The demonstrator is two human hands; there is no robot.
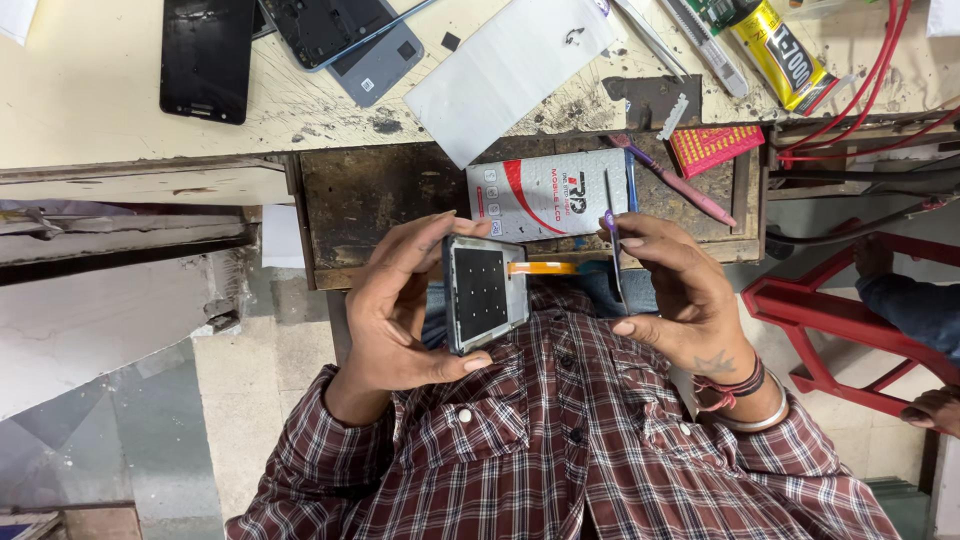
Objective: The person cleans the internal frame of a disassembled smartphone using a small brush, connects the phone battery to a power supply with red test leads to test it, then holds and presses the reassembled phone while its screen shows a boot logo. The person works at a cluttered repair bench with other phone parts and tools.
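Phone body (484,294) sits in the left hand (400,310), fingers curled around its edges; the right hand (680,290) pinches the thin screen panel (614,262), joined by an orange ribbon (550,268).

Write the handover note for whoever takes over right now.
Left hand: grips the phone body, dark inner side facing up.
Right hand: holds the thin screen panel edge-on.
An orange ribbon cable joins the two pieces, in front of the open drawer.
Done: the pieces are parted.
Left: the ribbon is not yet unplugged.
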